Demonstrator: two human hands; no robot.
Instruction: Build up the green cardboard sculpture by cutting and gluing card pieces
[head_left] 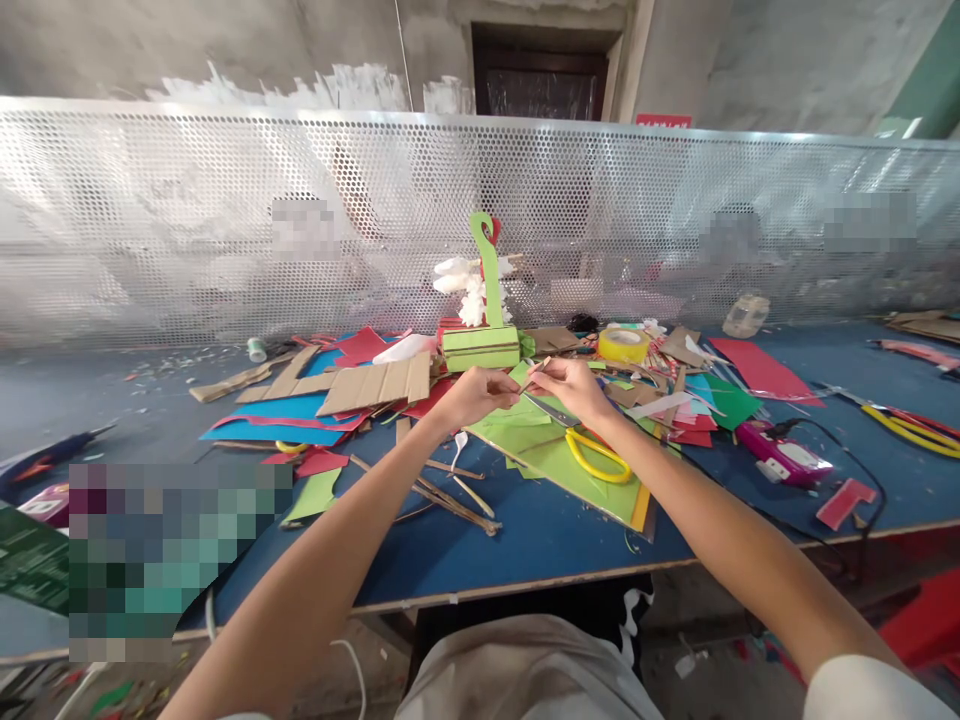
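Observation:
Above the middle of the table, my left hand (484, 394) is closed in a pinch, and whatever lies between its fingertips is too small to name. Close beside it, the fingers of my right hand (570, 386) pinch a thin brownish strip (537, 371) that slants down toward the left fingertips. Below both hands lie light green paper sheets (525, 440). Scissors with yellow handles (598, 456) rest on the sheets, by my right wrist. Behind the hands stands a green paper-covered box (481, 348) with a tall curled green paper strip (490, 270) and white pieces on it.
Cardboard pieces (375, 385), blue paper (277, 425) and twigs (450, 500) lie to the left. On the right are yellow tape (624, 345), red paper (761, 368), a pink corded device (784, 455) and more scissors (900, 420). A perforated metal screen (405, 200) borders the table's back.

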